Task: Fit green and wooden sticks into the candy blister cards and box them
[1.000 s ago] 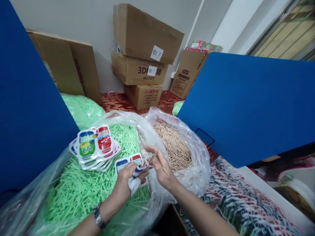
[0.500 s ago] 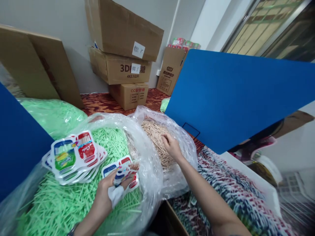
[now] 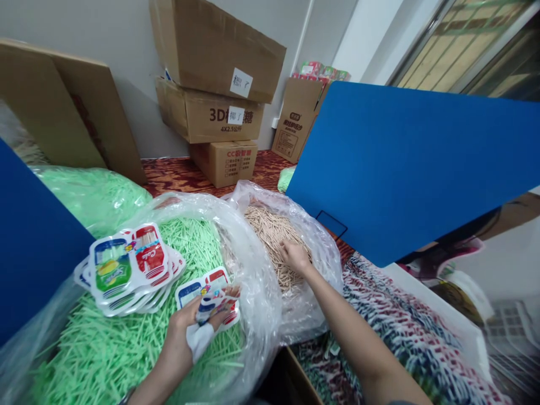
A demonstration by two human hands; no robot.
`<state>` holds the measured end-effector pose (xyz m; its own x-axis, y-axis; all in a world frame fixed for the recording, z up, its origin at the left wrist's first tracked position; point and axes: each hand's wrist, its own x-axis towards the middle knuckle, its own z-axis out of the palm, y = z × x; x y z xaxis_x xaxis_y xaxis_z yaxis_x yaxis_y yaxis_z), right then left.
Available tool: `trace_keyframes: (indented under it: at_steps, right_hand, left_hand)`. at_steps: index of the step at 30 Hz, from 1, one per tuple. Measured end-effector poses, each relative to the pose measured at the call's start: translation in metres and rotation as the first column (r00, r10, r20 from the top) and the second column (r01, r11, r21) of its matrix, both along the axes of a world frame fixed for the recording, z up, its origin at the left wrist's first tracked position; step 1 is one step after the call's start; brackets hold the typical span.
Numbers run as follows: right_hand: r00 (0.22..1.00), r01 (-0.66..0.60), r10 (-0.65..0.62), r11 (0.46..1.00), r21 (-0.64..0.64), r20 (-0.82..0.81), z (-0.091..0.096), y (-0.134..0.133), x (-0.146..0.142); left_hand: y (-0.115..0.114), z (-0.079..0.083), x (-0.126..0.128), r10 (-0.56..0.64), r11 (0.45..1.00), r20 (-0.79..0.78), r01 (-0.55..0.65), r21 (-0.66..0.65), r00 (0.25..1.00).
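My left hand (image 3: 185, 332) is closed round a printed pouch (image 3: 213, 301) with blue and red panels, held over a clear bag of green sticks (image 3: 126, 343). Brown stick ends poke out of the pouch top. My right hand (image 3: 295, 257) reaches into a second clear bag of tan sticks (image 3: 270, 236), fingers curled down into the pile; what they pinch is hidden. A stack of the same printed pouches (image 3: 126, 267) lies on the green sticks to the left.
Blue boards stand at the left (image 3: 29, 242) and right (image 3: 405, 163). Stacked cardboard boxes (image 3: 211, 73) sit against the back wall, with a flat carton (image 3: 63, 107) at left. Another bag of green sticks (image 3: 93, 194) lies behind. A patterned cloth (image 3: 388, 337) covers the surface at right.
My right hand left the pouch and moved right into the tan-stick bag, then sank a little deeper. The left hand keeps hold of the pouch. The view swung left.
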<state>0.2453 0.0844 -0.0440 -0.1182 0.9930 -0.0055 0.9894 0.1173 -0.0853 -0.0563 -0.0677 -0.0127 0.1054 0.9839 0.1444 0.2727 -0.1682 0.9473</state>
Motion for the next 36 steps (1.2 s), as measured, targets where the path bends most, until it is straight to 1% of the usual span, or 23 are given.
trace_keyframes:
  at_steps: [3,5,8,10,12,15,17,19,21,22,23,24,25,26,27,28,29,30,31,32,34,36]
  right_hand:
    - [0.999,-0.013,0.015,1.0,0.024,-0.049,0.003,0.003,-0.006]
    - [0.997,-0.027,0.03,0.999,0.04,-0.073,0.004,0.007,-0.017]
    - [0.996,-0.027,0.031,0.999,0.047,-0.089,0.004,0.018,-0.036]
    - [0.995,-0.019,0.023,0.999,0.039,-0.096,0.003,0.025,-0.046]
    - [0.994,-0.01,0.013,1.0,0.03,-0.111,0.002,0.03,-0.052]
    - [0.988,-0.01,0.014,1.0,0.029,-0.151,0.005,0.032,-0.05]
    - [0.983,-0.016,0.024,0.999,0.048,-0.183,0.014,0.028,-0.045]
    - [0.976,-0.019,0.037,0.996,0.089,-0.214,0.029,0.015,-0.041]
    - [0.937,-0.029,0.083,0.986,0.163,-0.34,0.05,-0.007,-0.043]
    - [0.834,-0.029,0.155,0.971,0.239,-0.529,0.061,-0.021,-0.048]
    - [0.675,-0.024,0.236,0.954,0.3,-0.699,0.072,-0.036,-0.055]
    - [0.511,-0.026,0.299,0.943,0.333,-0.806,0.082,-0.052,-0.064]
    - [0.372,-0.031,0.338,0.935,0.352,-0.864,0.09,-0.067,-0.074]
    - [0.269,-0.048,0.376,0.925,0.378,-0.887,0.096,-0.081,-0.084]
    - [0.195,-0.077,0.421,0.907,0.414,-0.886,0.099,-0.093,-0.094]
    - [0.147,-0.097,0.456,0.89,0.446,-0.878,0.1,-0.102,-0.103]
    - [0.129,-0.119,0.484,0.874,0.471,-0.865,0.099,-0.109,-0.111]
    - [0.138,-0.14,0.507,0.86,0.49,-0.851,0.097,-0.114,-0.117]
    - [0.171,-0.161,0.524,0.85,0.502,-0.834,0.094,-0.117,-0.121]
    - [0.221,-0.196,0.549,0.835,0.515,-0.806,0.091,-0.118,-0.124]
    - [0.333,-0.298,0.62,0.784,0.544,-0.711,0.088,-0.117,-0.126]
    - [0.394,-0.393,0.677,0.735,0.552,-0.621,0.088,-0.114,-0.127]
  left_hand:
    - [0.001,-0.002,0.005,-0.004,0.999,-0.009,0.004,0.049,1.0]
    - [0.003,-0.005,0.009,-0.02,0.997,-0.02,0.021,0.07,1.0]
    - [0.004,-0.007,0.011,0.013,0.996,-0.082,-0.006,0.087,0.997]
    - [0.002,-0.003,0.01,0.039,0.995,-0.113,-0.028,0.093,0.993]
    - [-0.002,0.003,0.007,0.034,0.994,-0.113,-0.022,0.107,0.993]
    - [-0.008,0.013,0.002,0.049,0.986,-0.124,-0.028,0.163,0.991]
    - [-0.01,0.016,0.0,0.066,0.98,-0.139,-0.039,0.194,0.988]
    - [-0.01,0.018,-0.001,0.065,0.979,-0.134,-0.037,0.201,0.989]
    - [-0.009,0.02,0.001,0.049,0.984,-0.1,-0.03,0.178,0.994]
    - [-0.008,0.022,0.002,0.037,0.988,-0.071,-0.026,0.149,0.997]
    - [-0.007,0.023,0.004,0.023,0.994,-0.033,-0.019,0.108,0.999]
    - [-0.007,0.023,0.005,0.008,0.998,0.014,-0.009,0.059,1.0]
    - [-0.007,0.024,0.007,-0.005,1.0,0.065,0.004,0.01,0.998]
    - [-0.007,0.023,0.008,-0.014,0.999,0.11,0.018,-0.035,0.994]
    - [-0.007,0.022,0.009,-0.024,0.997,0.144,0.034,-0.071,0.989]
    - [-0.007,0.021,0.009,-0.03,0.994,0.165,0.047,-0.096,0.986]
    - [-0.008,0.019,0.009,-0.035,0.992,0.174,0.055,-0.112,0.984]
    - [-0.008,0.018,0.008,-0.036,0.991,0.175,0.058,-0.121,0.984]
    - [-0.009,0.017,0.007,-0.036,0.99,0.174,0.059,-0.126,0.984]
    - [-0.009,0.016,0.005,-0.03,0.99,0.176,0.053,-0.128,0.984]
    - [-0.01,0.016,0.0,-0.002,0.991,0.184,0.026,-0.128,0.983]
    - [-0.012,0.017,-0.005,0.024,0.992,0.2,0.002,-0.13,0.979]
